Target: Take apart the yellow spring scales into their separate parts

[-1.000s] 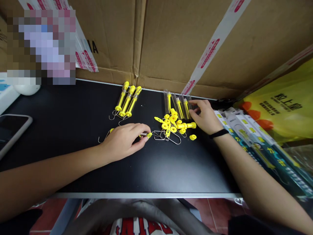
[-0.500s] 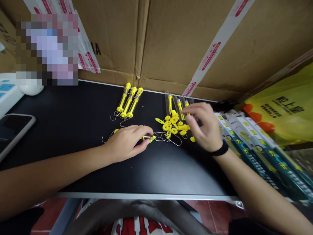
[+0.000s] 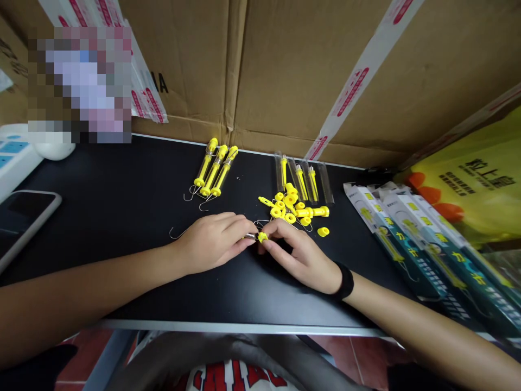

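Observation:
My left hand (image 3: 215, 241) is closed around a spring scale (image 3: 249, 237); most of its body is hidden under the palm. A short metallic section shows at the fingertips, and a wire hook (image 3: 176, 235) sticks out on the other side. With thumb and forefinger, my right hand (image 3: 305, 258) pinches a small yellow cap (image 3: 262, 237) at the scale's right end. Just beyond the right hand lies a heap of loose yellow parts (image 3: 290, 200) with wire hooks. A separate yellow cap (image 3: 323, 232) rests to its right.
Three whole spring scales (image 3: 214, 168) lie side by side at the back. Clear tubes with yellow rods (image 3: 300, 182) lie right of them. Printed packages (image 3: 411, 244) line the right side, beside a yellow bag (image 3: 480, 174). A phone (image 3: 28, 222) lies left. Cardboard (image 3: 277, 81) stands behind the table.
My right hand has come left and toward me, from above the yellow parts to the scale's end, where its fingers have closed on the cap. The left hand stays nearly in place.

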`<state>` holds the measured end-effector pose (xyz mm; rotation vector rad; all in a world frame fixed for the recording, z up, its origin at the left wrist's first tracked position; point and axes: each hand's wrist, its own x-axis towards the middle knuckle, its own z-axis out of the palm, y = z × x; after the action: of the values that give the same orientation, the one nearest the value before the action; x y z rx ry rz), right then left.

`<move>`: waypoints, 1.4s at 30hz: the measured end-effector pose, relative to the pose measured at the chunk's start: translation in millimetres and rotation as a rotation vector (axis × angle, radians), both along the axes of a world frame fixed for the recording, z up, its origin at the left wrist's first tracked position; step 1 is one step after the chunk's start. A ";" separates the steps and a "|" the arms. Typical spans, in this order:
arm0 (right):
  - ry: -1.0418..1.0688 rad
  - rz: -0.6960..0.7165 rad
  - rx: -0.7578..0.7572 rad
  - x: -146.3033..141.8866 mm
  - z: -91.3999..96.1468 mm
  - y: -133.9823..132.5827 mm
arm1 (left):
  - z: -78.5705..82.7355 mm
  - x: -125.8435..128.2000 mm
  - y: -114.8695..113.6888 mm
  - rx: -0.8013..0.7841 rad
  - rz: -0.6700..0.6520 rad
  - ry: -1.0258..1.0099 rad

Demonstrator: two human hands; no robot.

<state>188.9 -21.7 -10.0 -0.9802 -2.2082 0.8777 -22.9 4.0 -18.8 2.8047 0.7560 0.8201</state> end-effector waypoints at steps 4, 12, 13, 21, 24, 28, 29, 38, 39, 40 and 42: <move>-0.001 -0.046 -0.017 4.2 1.9 -2.3 | 0.5 0.0 0.4 0.012 0.037 0.006; -0.082 -0.040 0.108 6.2 2.0 -0.1 | 1.4 0.8 -0.9 -0.022 0.075 0.027; -0.096 -0.037 0.138 6.1 1.8 0.3 | 1.1 0.7 -0.8 -0.024 0.075 0.027; -0.193 -0.017 0.340 6.7 2.6 1.6 | -1.2 -0.7 1.6 -0.089 0.083 0.056; -0.208 -0.017 0.357 7.0 2.9 2.4 | -0.5 -0.3 1.5 -0.131 0.087 0.051; -0.214 -0.037 0.366 6.6 3.8 2.9 | 2.4 0.5 0.2 -0.153 0.066 0.037; -0.214 -0.039 0.366 6.5 4.1 2.9 | 3.0 0.7 -0.1 -0.152 0.064 0.038; -0.238 -0.041 0.309 7.7 5.4 2.0 | 0.1 1.4 0.8 -0.109 0.060 0.071; -0.243 -0.041 0.297 7.9 5.3 1.9 | -0.2 1.5 1.1 -0.101 0.057 0.076; -0.246 -0.040 0.285 8.0 5.2 1.8 | -0.4 1.5 1.3 -0.096 0.054 0.079; -0.248 -0.037 0.264 8.0 5.2 1.4 | -0.5 1.5 1.5 -0.089 0.046 0.077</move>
<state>197.0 -20.3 -4.8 -1.0411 -2.4262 0.4510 -21.4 5.5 -19.2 2.7631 0.8492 0.6717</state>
